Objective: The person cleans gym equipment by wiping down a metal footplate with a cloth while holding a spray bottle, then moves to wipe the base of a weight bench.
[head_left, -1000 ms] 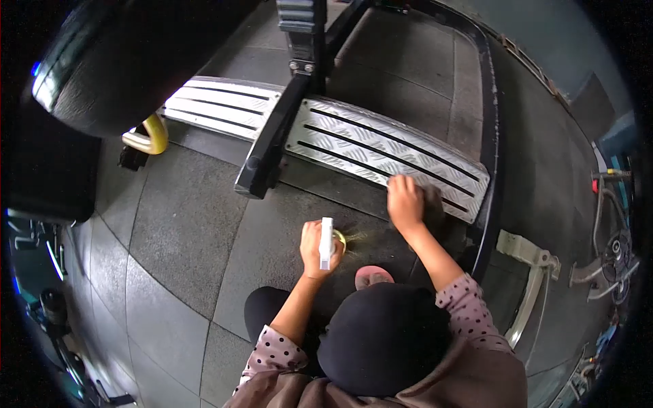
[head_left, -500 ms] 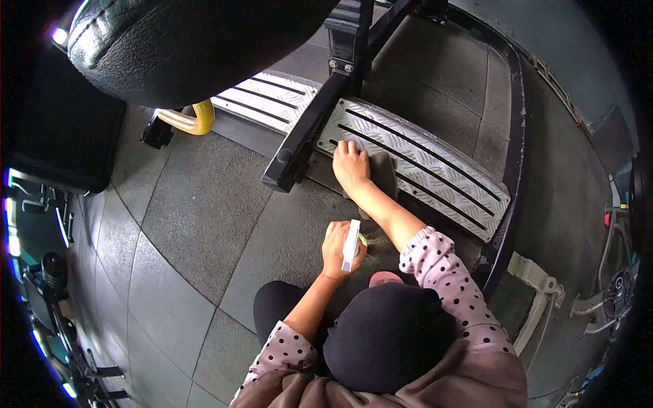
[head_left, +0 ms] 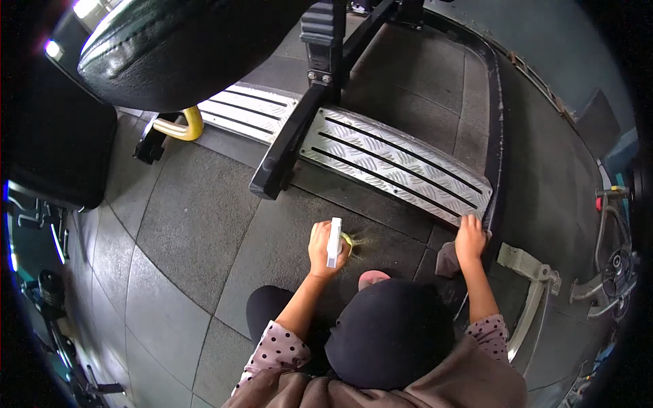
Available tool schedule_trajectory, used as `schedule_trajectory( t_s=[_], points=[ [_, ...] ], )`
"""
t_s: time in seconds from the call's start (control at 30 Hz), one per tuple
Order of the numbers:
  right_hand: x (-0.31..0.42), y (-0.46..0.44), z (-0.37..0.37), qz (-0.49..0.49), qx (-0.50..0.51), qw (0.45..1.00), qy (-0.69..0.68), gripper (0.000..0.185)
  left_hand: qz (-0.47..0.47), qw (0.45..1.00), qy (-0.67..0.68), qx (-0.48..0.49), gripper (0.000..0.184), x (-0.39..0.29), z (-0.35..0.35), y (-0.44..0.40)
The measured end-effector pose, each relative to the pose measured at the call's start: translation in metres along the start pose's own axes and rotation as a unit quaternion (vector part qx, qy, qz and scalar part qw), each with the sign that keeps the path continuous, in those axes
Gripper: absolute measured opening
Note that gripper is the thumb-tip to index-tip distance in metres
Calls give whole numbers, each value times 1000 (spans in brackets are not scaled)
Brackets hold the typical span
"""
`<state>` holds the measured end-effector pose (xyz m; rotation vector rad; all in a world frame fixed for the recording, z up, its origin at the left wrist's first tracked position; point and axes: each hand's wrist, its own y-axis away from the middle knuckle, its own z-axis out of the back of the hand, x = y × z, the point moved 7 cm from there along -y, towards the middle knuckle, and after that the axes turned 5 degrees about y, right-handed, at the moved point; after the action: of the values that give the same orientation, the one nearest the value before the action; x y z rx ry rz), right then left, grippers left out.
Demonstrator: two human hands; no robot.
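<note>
My left hand (head_left: pixel 318 250) is wrapped round a spray bottle, whose white spray head (head_left: pixel 334 242) points up toward the camera. Only a sliver of yellow shows beside my fingers, and the rest of the bottle is hidden. My right hand (head_left: pixel 471 241) is closed on a dark grey cloth (head_left: pixel 447 260), which hangs to the left below the knuckles. That hand is at the near right corner of the silver tread-patterned footplate (head_left: pixel 401 163), which has black strips along it. Whether the cloth touches the plate there I cannot tell.
A black steel frame (head_left: pixel 286 146) divides the footplate from a second silver plate (head_left: pixel 248 112). Overhead at upper left looms a black padded cushion (head_left: pixel 183 54), near a yellow curved handle (head_left: pixel 192 126). A cream metal bracket (head_left: pixel 524 262) stands at right. Rubber tiles (head_left: pixel 197 211) cover the floor.
My right hand has moved with the cloth from the footplate's left part to its near right corner. My left hand still holds the spray bottle. The view has shifted slightly.
</note>
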<state>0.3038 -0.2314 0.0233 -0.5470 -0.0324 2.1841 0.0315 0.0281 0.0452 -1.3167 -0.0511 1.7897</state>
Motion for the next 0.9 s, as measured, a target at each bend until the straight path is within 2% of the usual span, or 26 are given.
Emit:
schedule_trajectory(
  t_s=[0.07, 0.2, 0.27, 0.33, 0.4, 0.47, 0.57, 0.67, 0.73, 0.8, 0.9],
  points=[
    [-7, 3, -9, 0, -16, 1000, 12, 11, 6, 1000, -5, 8, 37, 4, -3, 2],
    [16, -13, 5, -57, 27, 996, -60, 13, -13, 1000, -1, -8, 35, 1, 0, 1],
    [56, -18, 11, 8, -62, 988, -144, 14, -15, 1000, 11, -16, 36, -1, 2, -1],
    [110, -38, 27, 59, -111, 971, -204, 14, -17, 1000, 17, -18, 37, -1, 1, -1],
    [165, -68, 42, 97, -132, 933, -321, 14, -16, 1000, 18, -18, 37, 0, 1, -1],
    [239, -98, 50, 177, -178, 932, -263, 12, -21, 1000, 11, -14, 39, 1, 1, -1],
    [319, -136, 84, 236, -243, 901, -272, 13, -19, 1000, 9, -9, 40, 0, 1, -1],
    [375, -165, 97, 255, -215, 913, -233, 15, -5, 1000, 19, -11, 40, 1, 1, 0],
    [373, -171, 95, 241, -187, 914, -266, 14, -6, 1000, 17, -10, 41, 1, 2, 0],
    [357, -155, 97, 281, -230, 896, -256, 13, -7, 1000, 13, -11, 41, -1, 2, -2],
    [325, -130, 84, 265, -227, 912, -218, 14, -7, 999, 33, -12, 34, 1, 2, -1]
  ],
)
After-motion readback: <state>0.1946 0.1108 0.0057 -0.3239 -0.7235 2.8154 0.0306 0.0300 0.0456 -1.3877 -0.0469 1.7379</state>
